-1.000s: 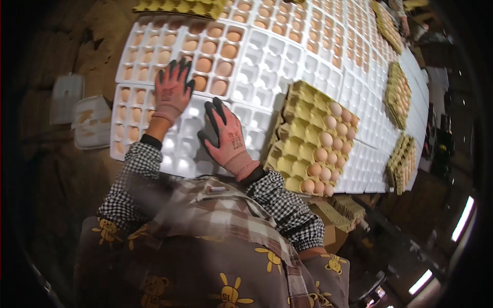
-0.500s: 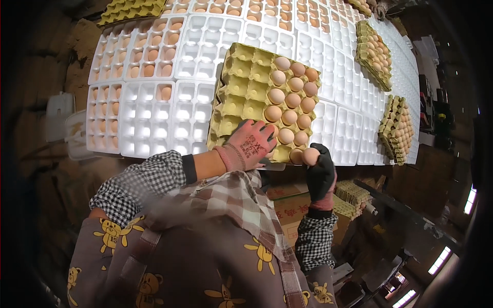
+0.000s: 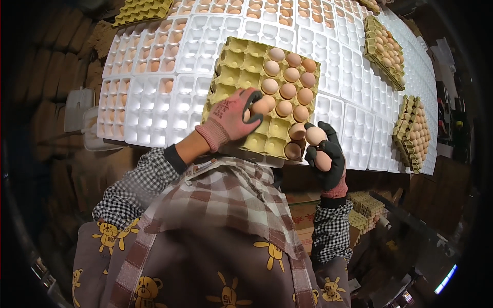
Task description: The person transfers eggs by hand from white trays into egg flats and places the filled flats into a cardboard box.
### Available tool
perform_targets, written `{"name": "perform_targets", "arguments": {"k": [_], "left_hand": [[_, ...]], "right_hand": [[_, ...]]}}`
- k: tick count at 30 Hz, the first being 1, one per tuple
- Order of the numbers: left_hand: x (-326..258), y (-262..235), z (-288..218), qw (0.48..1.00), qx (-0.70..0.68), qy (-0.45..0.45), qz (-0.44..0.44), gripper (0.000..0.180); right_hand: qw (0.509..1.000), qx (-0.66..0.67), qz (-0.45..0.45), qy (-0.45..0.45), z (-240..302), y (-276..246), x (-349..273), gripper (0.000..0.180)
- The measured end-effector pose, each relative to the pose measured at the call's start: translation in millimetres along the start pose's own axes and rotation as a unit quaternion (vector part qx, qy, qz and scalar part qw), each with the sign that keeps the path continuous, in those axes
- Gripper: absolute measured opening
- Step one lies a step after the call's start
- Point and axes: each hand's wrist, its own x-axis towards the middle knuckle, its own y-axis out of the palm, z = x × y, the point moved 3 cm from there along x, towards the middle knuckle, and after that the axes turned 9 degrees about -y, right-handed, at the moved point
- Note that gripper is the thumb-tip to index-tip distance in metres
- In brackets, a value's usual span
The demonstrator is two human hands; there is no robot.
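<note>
A yellow pulp egg tray (image 3: pixel 233 77) lies across white foam trays, with brown eggs (image 3: pixel 288 91) in its right-hand columns and bare cups at its left and lower middle. Over the tray's middle, my left hand (image 3: pixel 228 115), in a pink glove with black fingers, curls round brown eggs (image 3: pixel 260 106); how many is partly hidden. Just off the tray's lower right corner, my right hand (image 3: pixel 328 161), gloved alike, grips two eggs: a pale egg (image 3: pixel 315 136) at the fingertips and a browner egg (image 3: pixel 322 161) lower against the palm.
White foam trays (image 3: pixel 149 110) cover the table, several at the left and back filled with eggs. Stacked pulp trays of eggs stand at the right (image 3: pixel 411 131) and farther back (image 3: pixel 384 54). Another pulp tray (image 3: pixel 141 13) is at the far left. Below the table edge sits a cardboard box (image 3: pixel 303 218).
My left hand has moved up and left across the pulp tray, with eggs now showing in its fingers. Lower cups have been emptied. My right hand now shows two eggs instead of one.
</note>
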Motion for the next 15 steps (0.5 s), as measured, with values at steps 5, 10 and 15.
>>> {"name": "perform_targets", "arguments": {"k": [5, 10, 15], "left_hand": [[17.3, -14.6, -34.1, 0.934, 0.342, 0.104, 0.02, 0.031], [28.7, -12.4, -34.5, 0.964, 0.257, -0.024, 0.059, 0.025], [-39.5, -109.5, 79.2, 0.956, 0.004, -0.193, -0.222, 0.053]], "right_hand": [[0.578, -0.766, 0.184, -0.211, -6.5, 25.5, -3.2, 0.051], [0.802, -0.58, 0.088, -0.112, -15.2, -10.3, -7.4, 0.05], [0.968, -0.182, 0.024, -0.173, -44.1, 39.8, -46.8, 0.05]]}}
